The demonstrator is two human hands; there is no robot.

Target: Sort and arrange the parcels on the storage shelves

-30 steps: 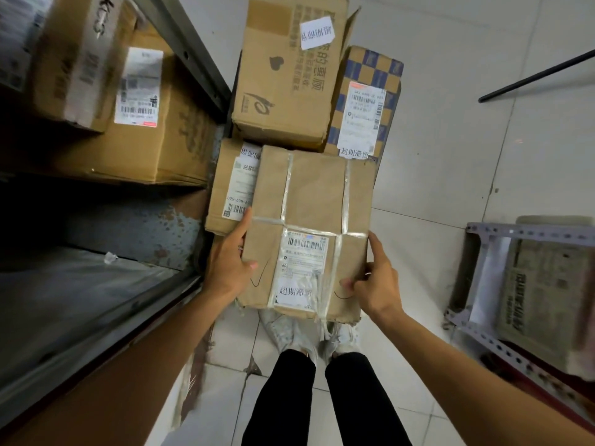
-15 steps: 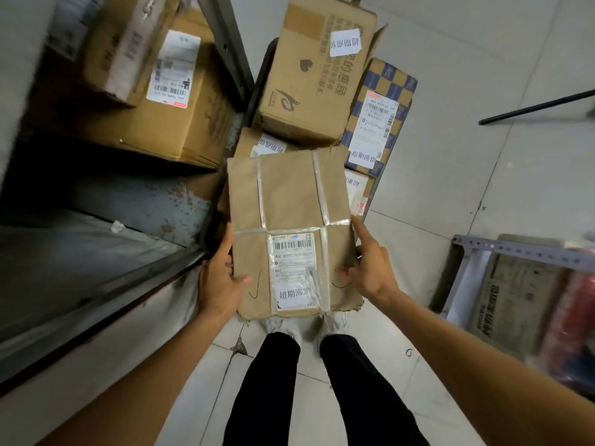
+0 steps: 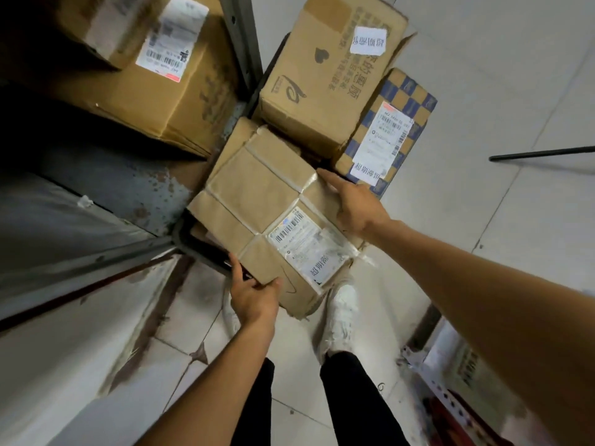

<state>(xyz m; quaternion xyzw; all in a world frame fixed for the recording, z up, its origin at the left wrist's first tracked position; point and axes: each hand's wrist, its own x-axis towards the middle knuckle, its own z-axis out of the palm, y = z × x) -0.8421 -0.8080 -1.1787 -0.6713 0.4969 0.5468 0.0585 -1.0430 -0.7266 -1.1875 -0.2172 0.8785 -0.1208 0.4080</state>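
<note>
Left hand [image 3: 254, 294] pinches the near corner of the paper-wrapped parcel [image 3: 257, 194], thumb on top and fingers underneath. Right hand [image 3: 357, 209] lies on the parcel's right edge with the index finger straight toward the far side. Its thumb is hidden, so I judge that it presses and supports more than it clasps.

The parcel is held off the floor and tilted, with its shipping label [image 3: 306, 247] facing up. It is just right of the lower shelf board [image 3: 58, 220] and near the heart-print carton [image 3: 325, 75] and the checkered box [image 3: 394, 123]. Whether its far corner touches the plain carton [image 3: 236, 140] below, I cannot tell.

The step, I think, is to bring this parcel onto the shelf at the left. To do it well, both hands should first make it level, then lead the far-left corner past the shelf post [image 3: 241, 43] and slide it in flat. A corner pinch is weak for so wide a parcel, so the left fingers should go deeper under it. The label should end facing the aisle.
</note>
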